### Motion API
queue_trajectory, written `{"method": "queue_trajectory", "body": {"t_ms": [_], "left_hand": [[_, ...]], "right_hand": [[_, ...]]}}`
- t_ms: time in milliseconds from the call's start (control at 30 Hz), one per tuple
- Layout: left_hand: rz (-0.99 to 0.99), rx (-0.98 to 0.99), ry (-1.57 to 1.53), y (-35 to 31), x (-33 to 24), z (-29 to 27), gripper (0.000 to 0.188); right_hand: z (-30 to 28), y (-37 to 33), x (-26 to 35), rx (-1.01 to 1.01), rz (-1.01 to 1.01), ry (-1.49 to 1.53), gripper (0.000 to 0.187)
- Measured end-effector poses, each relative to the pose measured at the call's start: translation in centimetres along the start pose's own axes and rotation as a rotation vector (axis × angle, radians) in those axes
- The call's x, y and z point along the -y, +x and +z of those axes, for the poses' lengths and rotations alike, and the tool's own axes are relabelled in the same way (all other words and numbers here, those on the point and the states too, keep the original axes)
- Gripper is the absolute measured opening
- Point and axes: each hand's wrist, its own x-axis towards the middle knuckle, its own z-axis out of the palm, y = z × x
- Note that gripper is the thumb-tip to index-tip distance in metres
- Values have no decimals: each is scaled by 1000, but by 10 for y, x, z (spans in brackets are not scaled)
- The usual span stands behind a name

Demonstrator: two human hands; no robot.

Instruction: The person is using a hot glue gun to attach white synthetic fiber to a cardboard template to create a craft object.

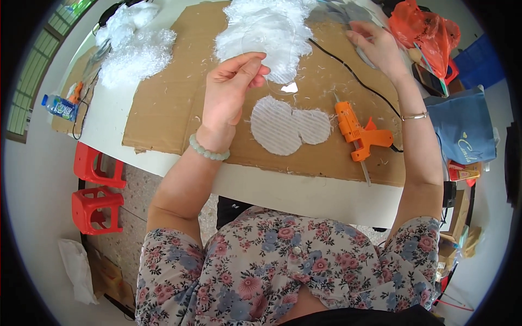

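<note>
My left hand (234, 81) is raised over the cardboard, thumb and fingers pinching a clear, thin plastic piece with a rounded outline; a bright glint (290, 87) shows near its lower edge. Behind it lies a pile of white fluffy fabric pieces (261, 41). My right hand (375, 46) reaches to the far right, fingers bent and apart, beside grey, thin, see-through pieces (340, 13); its fingertips hold nothing I can see. Between my arms, a white striped fabric piece (277, 125) with two rounded lobes lies flat. To its right rests an orange glue gun (356, 130) with a glue stick.
The cardboard sheet (179, 108) covers much of the white table (304, 190). A black cord (353, 70) crosses it. More white fluff (136, 54) and a bottle (61, 107) are at left. A red bag (424, 32) and blue bag (462, 127) are at right; red stools (98, 209) stand lower left.
</note>
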Motion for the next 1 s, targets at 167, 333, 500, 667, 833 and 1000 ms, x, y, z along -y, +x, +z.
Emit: {"method": "queue_trajectory", "body": {"t_ms": [167, 333, 500, 667, 833, 1000], "left_hand": [[38, 73, 39, 0, -2, 2, 19], [47, 142, 40, 0, -8, 12, 16], [516, 284, 675, -24, -53, 16, 29], [1305, 494, 1240, -32, -42, 15, 23], [1340, 519, 1323, -54, -22, -3, 27], [1300, 574, 1361, -55, -14, -4, 24]], "right_hand": [[10, -41, 93, 378, -84, 512, 29], [12, -62, 117, 347, -56, 470, 20], [-7, -83, 131, -124, -681, -91, 14], [-5, -112, 115, -71, -789, -466, 21], [-19, -134, 100, 70, -496, 36, 25], [-19, -143, 69, -10, -420, 37, 24]]}}
